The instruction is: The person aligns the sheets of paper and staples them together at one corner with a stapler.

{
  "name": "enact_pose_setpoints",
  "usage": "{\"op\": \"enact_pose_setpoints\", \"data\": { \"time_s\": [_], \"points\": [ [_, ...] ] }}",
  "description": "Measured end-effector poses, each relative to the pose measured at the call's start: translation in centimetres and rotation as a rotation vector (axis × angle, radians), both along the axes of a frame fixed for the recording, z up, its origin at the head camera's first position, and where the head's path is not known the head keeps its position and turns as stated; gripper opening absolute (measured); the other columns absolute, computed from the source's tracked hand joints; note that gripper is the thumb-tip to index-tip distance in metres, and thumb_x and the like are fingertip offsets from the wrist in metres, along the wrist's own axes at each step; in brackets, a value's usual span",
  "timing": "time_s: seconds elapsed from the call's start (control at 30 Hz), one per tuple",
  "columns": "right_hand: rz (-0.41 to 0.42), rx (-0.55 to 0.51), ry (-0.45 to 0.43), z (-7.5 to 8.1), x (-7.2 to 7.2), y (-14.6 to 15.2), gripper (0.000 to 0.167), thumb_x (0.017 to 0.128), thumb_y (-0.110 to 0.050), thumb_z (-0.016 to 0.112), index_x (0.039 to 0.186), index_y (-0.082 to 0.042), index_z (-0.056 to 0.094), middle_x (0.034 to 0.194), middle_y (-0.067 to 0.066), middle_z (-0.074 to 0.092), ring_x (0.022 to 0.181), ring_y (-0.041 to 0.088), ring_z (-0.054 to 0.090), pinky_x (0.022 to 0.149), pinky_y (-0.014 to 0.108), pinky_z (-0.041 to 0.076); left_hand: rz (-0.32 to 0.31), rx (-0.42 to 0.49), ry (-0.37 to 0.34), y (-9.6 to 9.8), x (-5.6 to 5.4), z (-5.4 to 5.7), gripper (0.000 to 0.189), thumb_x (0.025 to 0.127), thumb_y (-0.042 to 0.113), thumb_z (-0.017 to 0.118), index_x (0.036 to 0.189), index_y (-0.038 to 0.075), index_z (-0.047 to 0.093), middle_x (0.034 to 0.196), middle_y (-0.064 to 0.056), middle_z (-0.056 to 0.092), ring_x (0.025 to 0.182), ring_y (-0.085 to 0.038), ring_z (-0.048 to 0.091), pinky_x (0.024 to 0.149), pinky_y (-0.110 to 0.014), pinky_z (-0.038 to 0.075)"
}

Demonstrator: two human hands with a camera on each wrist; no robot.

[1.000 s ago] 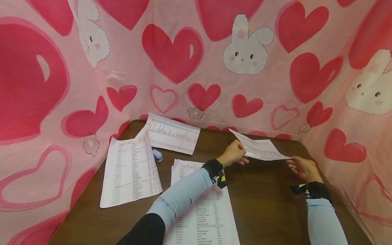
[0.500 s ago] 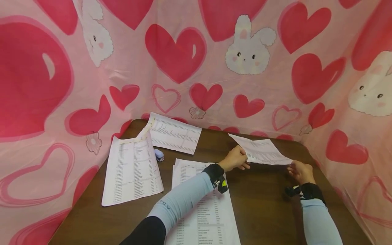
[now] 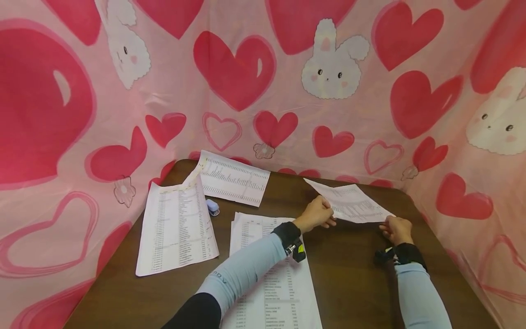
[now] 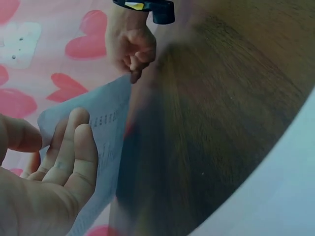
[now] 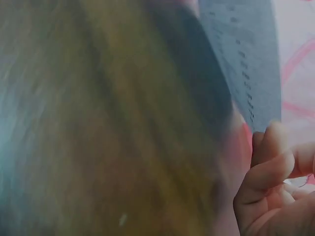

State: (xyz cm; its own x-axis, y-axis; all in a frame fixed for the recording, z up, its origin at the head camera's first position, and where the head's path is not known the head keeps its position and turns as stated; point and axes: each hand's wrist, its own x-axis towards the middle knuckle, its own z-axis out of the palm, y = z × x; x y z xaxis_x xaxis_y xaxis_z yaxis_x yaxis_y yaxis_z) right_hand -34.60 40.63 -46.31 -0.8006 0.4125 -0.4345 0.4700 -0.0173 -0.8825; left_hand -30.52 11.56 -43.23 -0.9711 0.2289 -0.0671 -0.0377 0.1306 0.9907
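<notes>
While the left sleeve [image 3: 246, 262] is stretching over a pile of printed sheets [image 3: 285, 292] at bottom center, I'm not able to tell if it's touching the paper. Brown tabletop [image 3: 349, 283] is showing just right of that. Another printed page [image 3: 176, 233] is lying at left, with what looks like a small stapler [image 3: 213, 208] sitting right beside it. Right of center, the left hand [image 3: 315, 214] is pinching the near edge of the held sheet [image 3: 355, 203], and the right hand [image 3: 398, 229] is pinching its right corner, thumb against finger. That sheet is hanging tilted above the wood, bowing a bit. IMO light, even tension is working best here: pulling hard is risking a crease. Farther back, a slanted page [image 3: 234, 179] is lying upper left of center, and pink heart-print cloth [image 3: 296, 98] is filling the background.
</notes>
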Motion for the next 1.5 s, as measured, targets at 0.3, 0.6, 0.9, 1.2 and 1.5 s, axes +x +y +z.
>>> {"op": "enact_pose_setpoints", "data": {
  "time_s": [0.3, 0.6, 0.9, 1.2, 1.5],
  "points": [
    [-0.166, -0.279, 0.076, 2.4, 0.3, 0.3, 0.054, 0.096, -0.007, 0.049, 0.146, -0.013, 0.032, 0.061, -0.001, 0.057, 0.049, 0.013, 0.062, 0.048, 0.027, 0.053, -0.077, 0.022, -0.070, -1.1, -0.4, -0.2, 0.013, 0.097, 0.014, 0.055, 0.095, 0.002, 0.059, 0.081, -0.013, 0.074, 0.070, -0.026, 0.074, 0.054, -0.029, 0.057],
    [-0.176, -0.383, 0.054, 3.7, 1.6, 2.0, 0.013, 0.099, -0.017, 0.053, 0.111, -0.014, 0.051, 0.063, 0.000, 0.064, 0.058, 0.014, 0.066, 0.058, 0.027, 0.057, -0.033, -0.128, -0.069, -3.1, -1.3, 0.0, 0.028, 0.097, 0.024, 0.053, 0.094, 0.001, 0.069, 0.079, -0.006, 0.075, 0.061, -0.014, 0.070, 0.052, -0.027, 0.052],
    [-0.131, -0.356, 0.032, 4.5, 1.2, 1.7, 0.019, 0.094, -0.027, 0.064, 0.112, -0.024, 0.057, 0.066, -0.006, 0.067, 0.065, 0.011, 0.068, 0.061, 0.024, 0.056, 0.040, -0.136, 0.026, -5.1, -3.4, 1.2, 0.027, 0.099, 0.025, 0.052, 0.088, 0.006, 0.067, 0.076, -0.003, 0.072, 0.055, -0.007, 0.063, 0.048, -0.024, 0.042],
    [-0.055, -0.381, 0.077, 6.1, 0.8, -0.3, 0.015, 0.093, -0.021, 0.066, 0.078, -0.019, 0.066, 0.066, -0.004, 0.068, 0.056, 0.013, 0.064, 0.053, 0.025, 0.053, 0.079, -0.218, 0.139, -8.0, -6.0, 2.1, 0.029, 0.099, 0.028, 0.055, 0.097, 0.003, 0.068, 0.080, -0.003, 0.066, 0.077, -0.026, 0.067, 0.064, -0.031, 0.055],
    [0.126, -0.364, 0.151, 7.5, 1.0, -2.8, 0.022, 0.094, -0.023, 0.066, 0.073, -0.022, 0.074, 0.068, -0.005, 0.069, 0.053, 0.012, 0.061, 0.051, 0.022, 0.051, 0.035, -0.134, 0.084, -9.3, -6.5, 2.1, 0.036, 0.097, 0.042, 0.057, 0.110, 0.010, 0.063, 0.096, -0.008, 0.064, 0.089, -0.029, 0.065, 0.070, -0.033, 0.055]
  ]
}}
